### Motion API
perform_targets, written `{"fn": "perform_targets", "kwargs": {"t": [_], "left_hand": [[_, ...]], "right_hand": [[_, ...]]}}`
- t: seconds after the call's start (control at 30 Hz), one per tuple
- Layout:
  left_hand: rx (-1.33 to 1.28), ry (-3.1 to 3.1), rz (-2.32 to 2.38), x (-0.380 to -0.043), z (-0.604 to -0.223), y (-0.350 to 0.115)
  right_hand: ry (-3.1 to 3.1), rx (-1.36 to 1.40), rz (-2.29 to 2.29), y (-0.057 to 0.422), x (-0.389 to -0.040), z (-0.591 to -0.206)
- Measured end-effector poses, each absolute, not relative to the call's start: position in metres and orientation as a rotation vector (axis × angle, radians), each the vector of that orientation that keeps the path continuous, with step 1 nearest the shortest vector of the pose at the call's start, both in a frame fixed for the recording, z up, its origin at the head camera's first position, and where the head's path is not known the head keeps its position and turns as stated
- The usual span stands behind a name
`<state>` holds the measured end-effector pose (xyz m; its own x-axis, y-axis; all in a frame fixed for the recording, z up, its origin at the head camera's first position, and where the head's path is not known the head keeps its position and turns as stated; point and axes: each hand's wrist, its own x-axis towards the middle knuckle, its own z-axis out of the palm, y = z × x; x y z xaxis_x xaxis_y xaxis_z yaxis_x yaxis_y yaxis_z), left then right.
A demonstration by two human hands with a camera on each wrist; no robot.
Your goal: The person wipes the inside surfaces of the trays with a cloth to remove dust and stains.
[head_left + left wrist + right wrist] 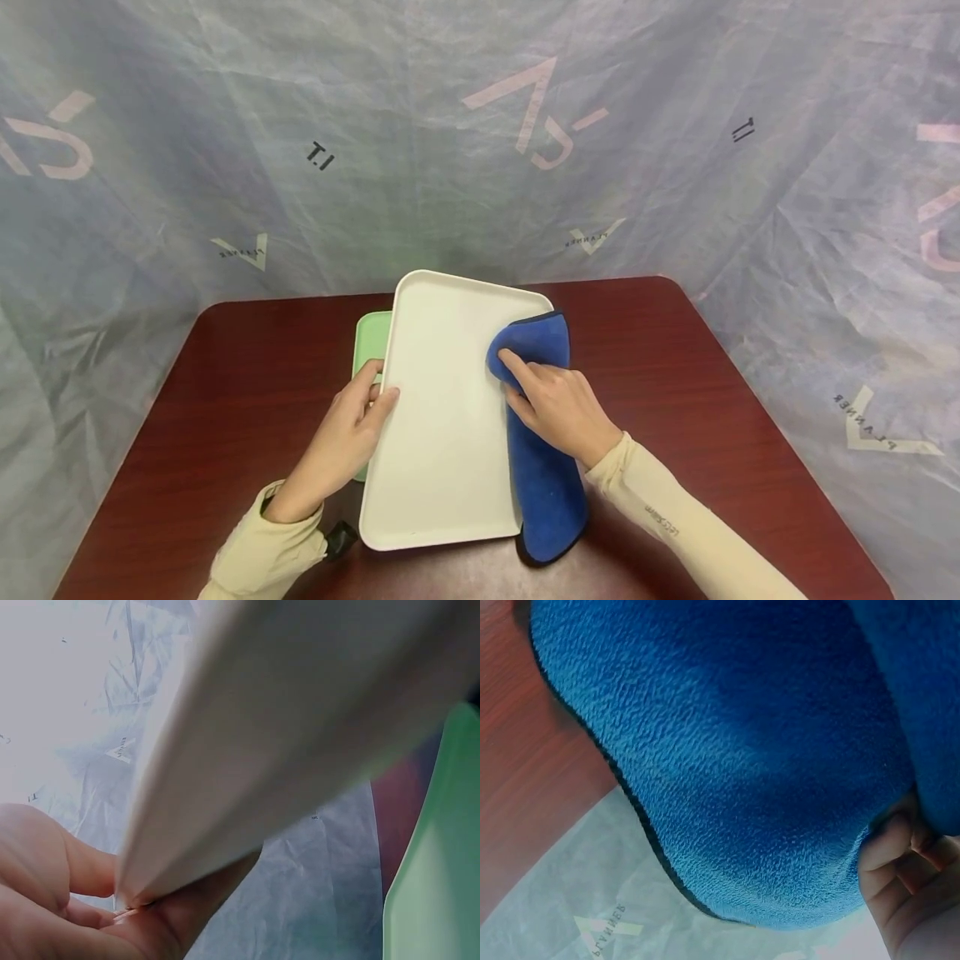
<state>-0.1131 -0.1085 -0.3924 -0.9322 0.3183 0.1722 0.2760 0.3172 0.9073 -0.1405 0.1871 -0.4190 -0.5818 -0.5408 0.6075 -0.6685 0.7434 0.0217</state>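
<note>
A white rectangular tray (450, 417) with a low rim is held tilted above the table. My left hand (352, 425) grips its left rim, thumb on the inner side and fingers behind; the left wrist view shows the tray edge (225, 757) between thumb and fingers. My right hand (558, 404) holds a blue cloth (547, 492) with dark edging against the tray's right side. The cloth drapes down over the right rim. In the right wrist view the plush cloth (727, 765) fills most of the picture, bunched at the fingers.
A light green tray (369, 337) lies on the dark red wooden table (247, 383), partly hidden behind the white tray. Grey printed sheeting (420, 150) hangs behind and on both sides of the table. A small black object (341, 540) is by the left sleeve.
</note>
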Motion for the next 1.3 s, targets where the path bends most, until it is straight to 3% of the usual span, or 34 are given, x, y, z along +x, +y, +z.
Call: {"fn": "perform_targets", "kwargs": {"t": [1.3], "left_hand": [[0.618,2.440,1.721,-0.113,-0.395,-0.090]], "right_hand": [[-2.226,1.132,0.161,0.122,-0.137,-0.385]]}}
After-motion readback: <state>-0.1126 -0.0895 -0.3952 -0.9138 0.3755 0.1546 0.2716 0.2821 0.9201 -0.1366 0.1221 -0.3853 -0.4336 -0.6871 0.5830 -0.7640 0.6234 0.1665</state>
